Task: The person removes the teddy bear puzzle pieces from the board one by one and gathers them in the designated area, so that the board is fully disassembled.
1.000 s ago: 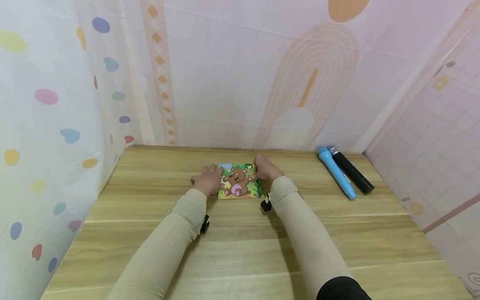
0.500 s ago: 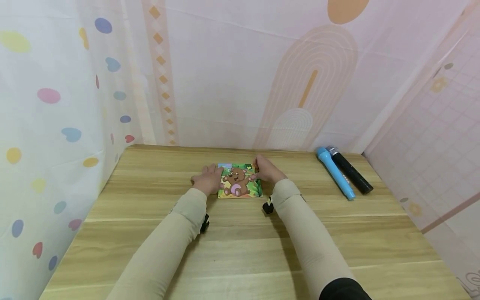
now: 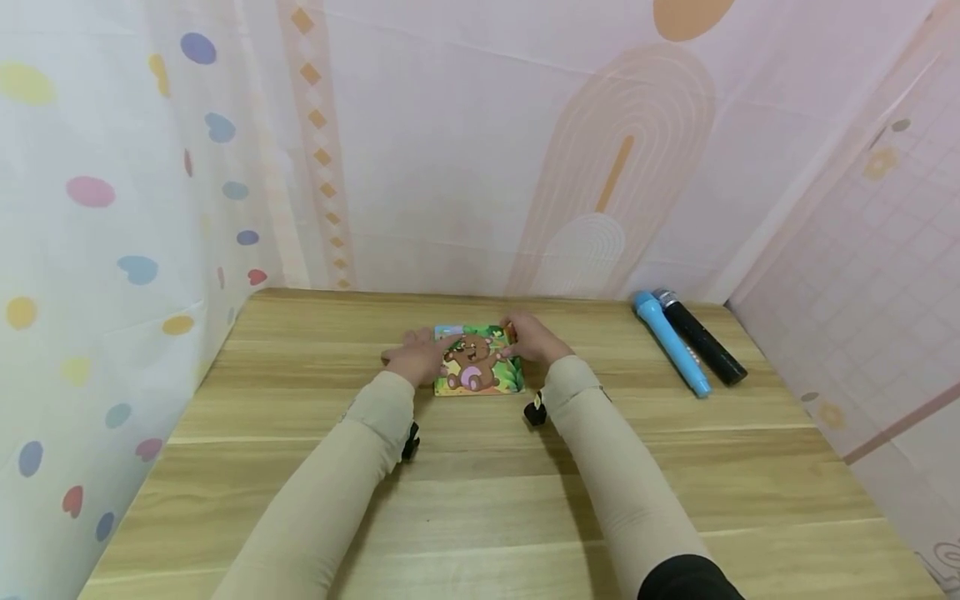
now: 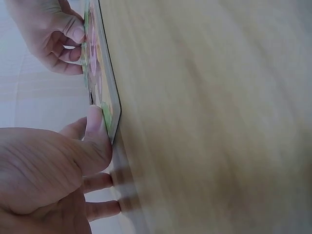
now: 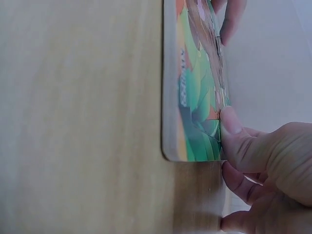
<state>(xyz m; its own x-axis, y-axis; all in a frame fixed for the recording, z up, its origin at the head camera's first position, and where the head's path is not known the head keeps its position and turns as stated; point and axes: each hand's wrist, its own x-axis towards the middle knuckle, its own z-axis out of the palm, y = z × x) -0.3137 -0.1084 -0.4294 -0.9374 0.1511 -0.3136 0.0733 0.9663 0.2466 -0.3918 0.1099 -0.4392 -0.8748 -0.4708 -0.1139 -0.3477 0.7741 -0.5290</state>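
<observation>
A square jigsaw puzzle point(image 3: 474, 377) with a brown cartoon bear lies flat on the wooden table in the head view. My left hand point(image 3: 417, 358) is at its left side, one finger reaching over the upper left of the picture. In the left wrist view that hand's thumb point(image 4: 95, 124) rests on the puzzle's face, while other fingertips touch the table. My right hand point(image 3: 536, 337) touches the right side and upper right corner. Its thumb point(image 5: 231, 122) presses on the picture in the right wrist view, with other fingers bent beside the board. Seams between pieces show there.
A blue microphone point(image 3: 672, 346) and a black microphone point(image 3: 702, 339) lie side by side at the table's back right. Patterned cloth point(image 3: 450, 150) hangs behind the table and along both sides. Bare wood point(image 3: 480, 500) lies between my forearms.
A left finger has extended rightward over the puzzle's upper left. My right fingertips have shifted slightly left along its top right corner. The puzzle has stayed in place.
</observation>
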